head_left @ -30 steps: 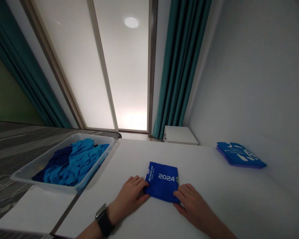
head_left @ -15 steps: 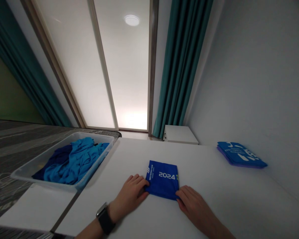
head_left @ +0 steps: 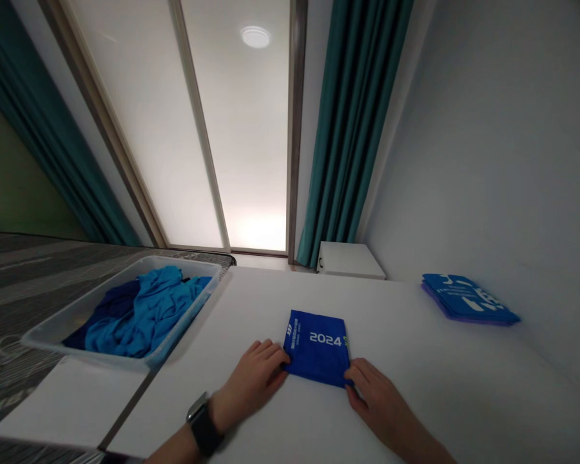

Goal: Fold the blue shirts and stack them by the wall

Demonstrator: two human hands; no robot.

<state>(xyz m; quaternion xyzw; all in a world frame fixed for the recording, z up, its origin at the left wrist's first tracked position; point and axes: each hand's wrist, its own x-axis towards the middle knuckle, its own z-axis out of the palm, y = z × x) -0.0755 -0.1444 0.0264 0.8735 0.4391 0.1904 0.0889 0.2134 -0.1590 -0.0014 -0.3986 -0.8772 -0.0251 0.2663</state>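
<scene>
A folded blue cloth (head_left: 318,348) printed with "2024" lies flat on the white table (head_left: 415,386) in front of me. My left hand (head_left: 252,381), with a dark watch on its wrist, rests flat on the table. Its stretched fingertips touch the cloth's left edge. My right hand (head_left: 376,396) lies flat too, its fingertips at the cloth's near right corner. Neither hand lifts the cloth.
A clear plastic bin (head_left: 53,332) with crumpled blue garments (head_left: 140,312) sits at the table's left. A stack of folded blue cloths (head_left: 466,299) lies at the far right by the wall. A small white cabinet (head_left: 350,261) and teal curtains (head_left: 352,129) stand beyond.
Both hands have drawn slightly closer to the cloth's near corners, the right one sliding back off the cloth to its corner. The cloth stays where it was.
</scene>
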